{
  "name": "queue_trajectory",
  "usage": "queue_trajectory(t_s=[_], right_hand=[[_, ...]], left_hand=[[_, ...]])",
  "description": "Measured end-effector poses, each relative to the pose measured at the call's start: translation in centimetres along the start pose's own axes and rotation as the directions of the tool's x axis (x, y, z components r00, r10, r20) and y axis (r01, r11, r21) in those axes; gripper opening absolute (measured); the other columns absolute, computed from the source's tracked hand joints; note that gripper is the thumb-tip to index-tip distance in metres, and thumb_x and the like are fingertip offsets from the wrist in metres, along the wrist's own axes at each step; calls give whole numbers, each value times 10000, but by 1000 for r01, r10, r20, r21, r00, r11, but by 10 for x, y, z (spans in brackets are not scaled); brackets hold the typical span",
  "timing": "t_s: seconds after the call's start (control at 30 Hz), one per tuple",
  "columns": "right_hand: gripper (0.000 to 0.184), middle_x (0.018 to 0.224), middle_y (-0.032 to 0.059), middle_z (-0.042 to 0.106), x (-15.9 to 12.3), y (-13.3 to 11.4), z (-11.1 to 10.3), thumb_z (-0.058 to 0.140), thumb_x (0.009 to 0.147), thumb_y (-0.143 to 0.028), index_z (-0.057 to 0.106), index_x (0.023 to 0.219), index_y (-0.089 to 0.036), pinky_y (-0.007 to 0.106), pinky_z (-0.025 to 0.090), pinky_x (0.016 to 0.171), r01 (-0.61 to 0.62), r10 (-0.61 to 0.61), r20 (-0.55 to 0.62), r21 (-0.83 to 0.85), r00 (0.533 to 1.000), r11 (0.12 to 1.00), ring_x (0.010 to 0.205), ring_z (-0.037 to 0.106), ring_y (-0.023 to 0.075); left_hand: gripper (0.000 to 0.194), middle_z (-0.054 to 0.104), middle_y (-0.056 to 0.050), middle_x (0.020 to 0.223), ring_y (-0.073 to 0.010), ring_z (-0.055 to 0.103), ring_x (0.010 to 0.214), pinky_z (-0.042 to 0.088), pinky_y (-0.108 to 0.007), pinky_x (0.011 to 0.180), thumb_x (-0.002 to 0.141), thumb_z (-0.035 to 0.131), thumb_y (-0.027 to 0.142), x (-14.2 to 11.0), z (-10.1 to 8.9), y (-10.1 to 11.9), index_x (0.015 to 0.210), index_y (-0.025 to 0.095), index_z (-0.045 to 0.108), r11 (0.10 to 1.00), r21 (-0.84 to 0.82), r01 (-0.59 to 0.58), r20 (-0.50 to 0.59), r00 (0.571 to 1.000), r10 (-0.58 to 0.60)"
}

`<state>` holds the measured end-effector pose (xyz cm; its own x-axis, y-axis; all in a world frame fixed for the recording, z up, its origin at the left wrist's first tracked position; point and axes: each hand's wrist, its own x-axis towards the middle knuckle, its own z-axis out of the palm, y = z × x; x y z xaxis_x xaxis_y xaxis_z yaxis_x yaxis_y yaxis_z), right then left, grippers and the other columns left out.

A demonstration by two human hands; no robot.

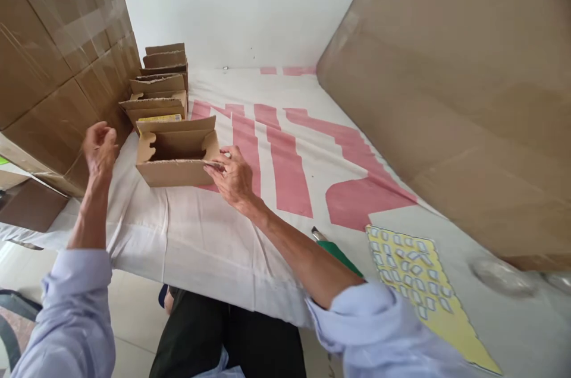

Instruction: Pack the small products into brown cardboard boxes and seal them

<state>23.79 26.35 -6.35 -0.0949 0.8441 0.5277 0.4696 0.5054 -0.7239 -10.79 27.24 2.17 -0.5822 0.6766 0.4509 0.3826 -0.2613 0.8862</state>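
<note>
An open brown cardboard box (176, 175) stands on the cloth-covered table, its back flap raised and its inside in shadow. At the box's right end, my right hand (234, 176) is closed on the front corner, thumb and fingers around the cardboard edge. My left hand (100, 149) is in the air left of the box, apart from it. Its fingers are loosely bent with the thumb a little away, and I see nothing in them. Directly behind the box, a yellow printed item (160, 118) shows in part.
Several open cardboard boxes (163, 84) stand in a row behind. Taped cartons (66, 57) are stacked at left, and a large carton (468, 98) rises at right. A yellow sheet with pale stickers (410, 271) lies at front right, near a green-handled tool (336, 253).
</note>
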Motion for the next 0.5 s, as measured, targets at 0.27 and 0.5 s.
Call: queue_trajectory(t_s=[0.27, 0.5], right_hand=[[404, 1369, 131, 697, 48, -33, 67, 766, 1007, -371, 735, 1399, -282, 436, 661, 850, -7, 12, 99, -48, 995, 999, 1054, 748, 312], [501, 1372, 129, 723, -55, -63, -15, 665, 1047, -311, 642, 1547, -316, 492, 687, 903, 92, -89, 285, 2, 954, 996, 1127, 759, 329]], left_hand=[[228, 734, -36, 710, -190, 645, 645, 491, -317, 620, 843, 861, 409, -103, -19, 9, 769, 213, 773, 985, 169, 21, 398, 913, -88], [415, 702, -62, 719, -262, 687, 785, 512, -342, 692, 830, 927, 562, -82, 40, -39, 758, 213, 715, 950, 277, 146, 449, 854, -262]])
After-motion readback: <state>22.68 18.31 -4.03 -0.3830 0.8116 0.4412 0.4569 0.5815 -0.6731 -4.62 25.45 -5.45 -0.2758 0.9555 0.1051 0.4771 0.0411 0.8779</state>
